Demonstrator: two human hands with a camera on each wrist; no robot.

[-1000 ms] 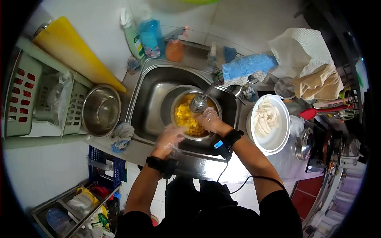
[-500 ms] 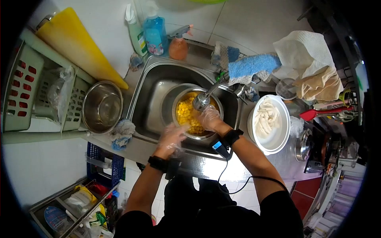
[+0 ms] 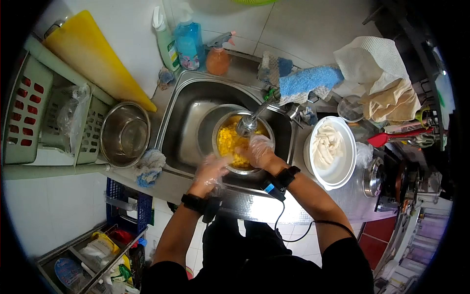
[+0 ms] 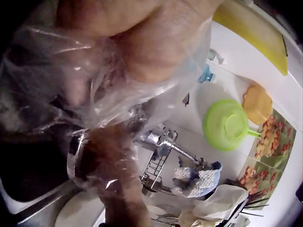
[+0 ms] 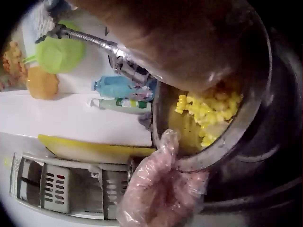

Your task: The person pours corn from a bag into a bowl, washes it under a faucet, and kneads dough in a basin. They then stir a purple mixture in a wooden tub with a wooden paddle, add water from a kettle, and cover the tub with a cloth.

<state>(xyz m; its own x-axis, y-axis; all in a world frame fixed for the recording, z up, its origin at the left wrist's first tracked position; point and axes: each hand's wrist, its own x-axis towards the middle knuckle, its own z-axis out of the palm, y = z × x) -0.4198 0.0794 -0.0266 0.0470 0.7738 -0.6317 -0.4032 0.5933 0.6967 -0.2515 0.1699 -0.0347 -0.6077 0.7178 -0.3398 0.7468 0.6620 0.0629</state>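
Observation:
A metal bowl (image 3: pixel 216 142) of yellow corn kernels (image 3: pixel 227 139) in liquid sits in the sink under the faucet head (image 3: pixel 246 126). My left hand (image 3: pixel 209 171), in a clear plastic glove, is at the bowl's near left rim. The right wrist view shows that gloved left hand (image 5: pixel 163 189) holding the rim, thumb over the edge. My right hand (image 3: pixel 260 151), gloved too, reaches down into the bowl among the kernels. From the right wrist, the right hand (image 5: pixel 189 52) covers part of the corn, and I cannot tell how its hidden fingertips lie.
Another metal dish (image 3: pixel 205 120) shows beneath the bowl in the sink (image 3: pixel 181 142). A white tub (image 3: pixel 348 164) with pale, soft pieces stands right of the sink, an empty metal basin (image 3: pixel 126 152) left. Spray bottles (image 3: pixel 217 61) line the back edge; blue cloths (image 3: pixel 311 82) hang behind the faucet.
My right hand has shifted slightly within the bowl, its fingers moving toward the near side of the corn. The left hand stays at the rim.

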